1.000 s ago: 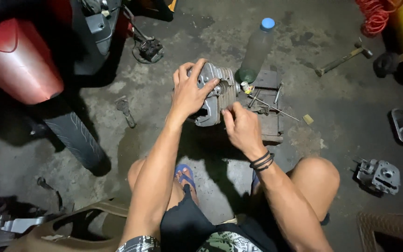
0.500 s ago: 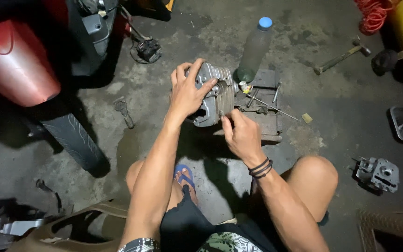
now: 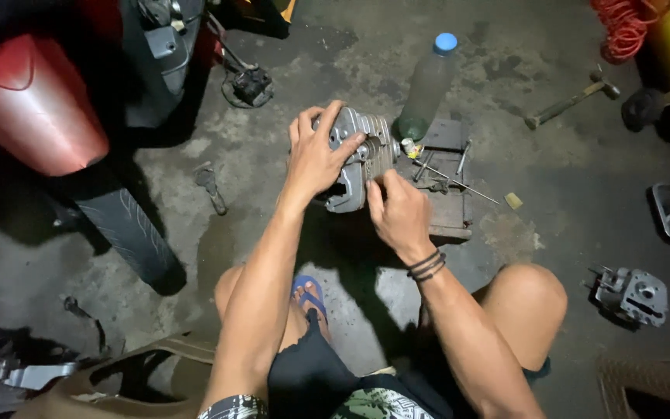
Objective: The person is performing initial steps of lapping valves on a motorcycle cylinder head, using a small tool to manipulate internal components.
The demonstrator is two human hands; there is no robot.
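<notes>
Left hand [image 3: 316,159] in a wide grip over the finned engine cylinder [image 3: 362,155]; right hand [image 3: 401,213] pinches beneath it, contents unseen; steady bracing needed next.

The finned engine cylinder [image 3: 362,151] is dull silver-grey. The plastic bottle [image 3: 426,85] is murky green-clear with a light blue cap. A glossy red fairing [image 3: 29,112] sits near the floor's left edge — beside it, a black tyre [image 3: 129,233] with a pale tread pattern. The flip-flop [image 3: 309,295] is blue; the coiled hose [image 3: 622,27] is orange-red.
</notes>
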